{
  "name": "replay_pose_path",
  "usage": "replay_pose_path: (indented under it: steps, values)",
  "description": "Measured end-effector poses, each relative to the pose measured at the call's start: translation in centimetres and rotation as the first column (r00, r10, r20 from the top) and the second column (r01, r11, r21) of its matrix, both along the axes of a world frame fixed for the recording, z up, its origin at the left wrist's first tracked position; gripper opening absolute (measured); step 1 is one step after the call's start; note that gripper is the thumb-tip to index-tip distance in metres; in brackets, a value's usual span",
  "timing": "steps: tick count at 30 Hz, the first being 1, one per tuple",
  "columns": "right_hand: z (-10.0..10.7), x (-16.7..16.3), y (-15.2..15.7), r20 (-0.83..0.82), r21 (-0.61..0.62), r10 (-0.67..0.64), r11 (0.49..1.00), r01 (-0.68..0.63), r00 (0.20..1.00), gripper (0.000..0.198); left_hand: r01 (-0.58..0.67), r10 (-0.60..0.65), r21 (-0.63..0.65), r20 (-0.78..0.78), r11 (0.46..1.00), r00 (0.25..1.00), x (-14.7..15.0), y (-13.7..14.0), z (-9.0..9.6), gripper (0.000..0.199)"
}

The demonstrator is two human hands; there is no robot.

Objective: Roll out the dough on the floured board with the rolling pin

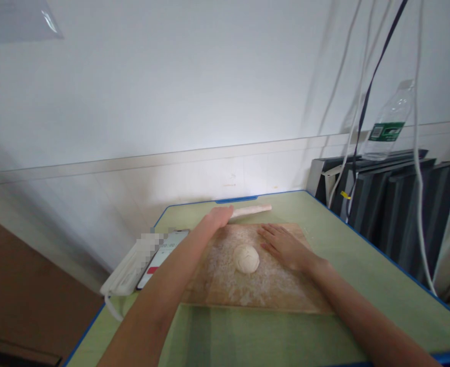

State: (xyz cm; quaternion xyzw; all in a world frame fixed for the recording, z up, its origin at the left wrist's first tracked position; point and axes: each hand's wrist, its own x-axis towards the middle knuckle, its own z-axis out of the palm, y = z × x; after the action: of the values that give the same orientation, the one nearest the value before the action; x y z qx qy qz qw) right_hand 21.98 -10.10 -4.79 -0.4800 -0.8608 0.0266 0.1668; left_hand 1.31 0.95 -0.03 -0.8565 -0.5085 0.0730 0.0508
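A round ball of dough (246,258) rests near the middle of a flour-dusted wooden board (243,298). Behind the board, at its far edge, my left hand (220,216) is closed around the left end of a pale rolling pin (252,210), whose other end points right. My right hand (282,244) lies flat on the board to the right of the dough, fingers stretched out and holding nothing. A gap separates it from the dough.
A phone (163,257) and a white power strip (127,270) lie left of the board, partly behind my left forearm. The green table (347,239) has blue edging. Dark folders (393,204) with a plastic bottle (387,130) on top stand at the right, behind hanging cables (418,153).
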Motion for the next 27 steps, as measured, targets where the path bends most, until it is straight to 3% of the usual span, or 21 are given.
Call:
replay_pose_path:
  steps: [6,12,23,27]
  values:
    - [0.2,0.0,-0.1,0.011,0.004,0.001,1.0,-0.001,1.0,0.043,-0.002,0.007,0.126,-0.036,0.992,0.999,0.0,-1.4,0.7,0.029]
    - [0.1,0.0,0.0,0.028,0.005,-0.005,1.0,0.005,1.0,0.044,-0.082,0.088,0.253,-0.013,0.964,0.996,0.0,-2.2,2.0,0.03]
    - [-0.1,0.1,0.2,0.011,-0.006,0.005,1.0,-0.005,1.0,0.044,-0.127,0.135,0.432,0.011,0.893,0.991,-3.3,-6.8,7.5,0.04]
    - [-0.3,0.2,0.2,-0.007,-0.004,0.01,1.0,-0.01,1.0,0.044,-0.135,0.138,0.44,0.024,0.888,0.99,-3.7,-9.0,8.0,0.041]
